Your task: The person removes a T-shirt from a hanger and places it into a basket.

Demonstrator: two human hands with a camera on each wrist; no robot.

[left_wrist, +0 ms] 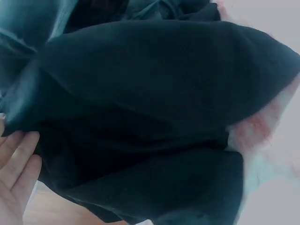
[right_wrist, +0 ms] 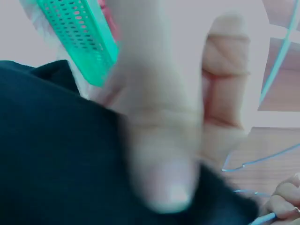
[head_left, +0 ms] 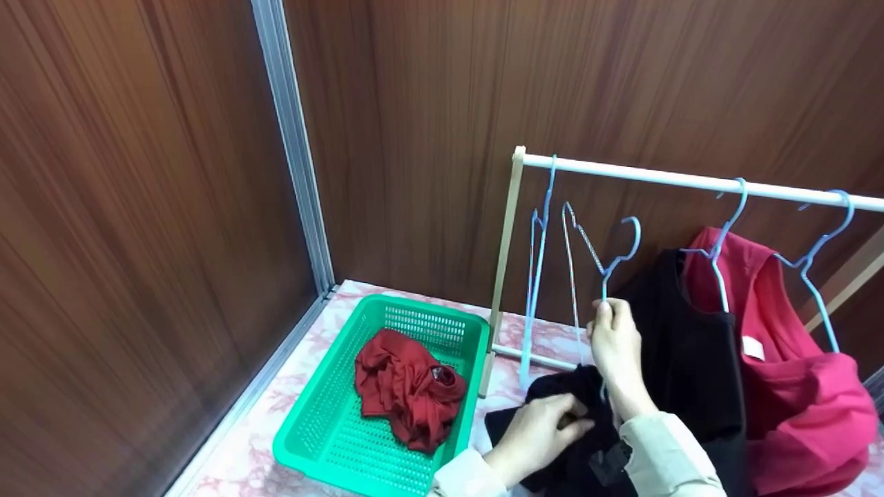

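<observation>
Both hands (head_left: pixel 542 431) (head_left: pixel 616 348) curled, right one higher

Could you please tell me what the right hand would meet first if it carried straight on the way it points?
Carrying the blue hanger it grips, the right hand would likely meet the white rail above first; the head view leaves depth unclear, so it might miss.

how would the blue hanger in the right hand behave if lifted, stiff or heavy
The blue hanger is probably stiff: its hook holds its curve above the right hand, unpropped. It looks light for its size, since what shows is thin rod. It could twist or swing, its hook being off the white rail.
</observation>
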